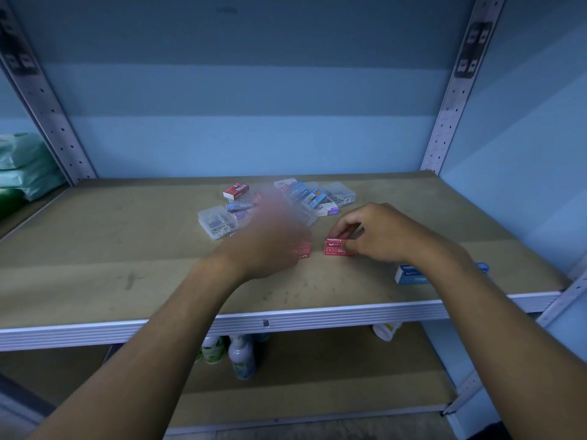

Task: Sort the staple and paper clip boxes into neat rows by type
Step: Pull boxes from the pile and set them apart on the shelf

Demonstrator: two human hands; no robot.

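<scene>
head view, and we're early in the sort: our right hand [378, 236] has its fingers pinched on a red staples box [337, 247] sitting flat on the shelf [95, 281], toward the front edge and right of centre. a second red staples box [301, 249] lies just beside it to the left, so a red row looks started. our left hand [273, 239] is a blur over that second box; we can't tell whether its fingers are wide or closed. a blue staples box [409, 274] sits near the front right corner, partly under our right forearm. most work remains, we'd judge: the mixed pile [286, 201] of clear clip cases and staple boxes near the back edge is unsorted.
</scene>
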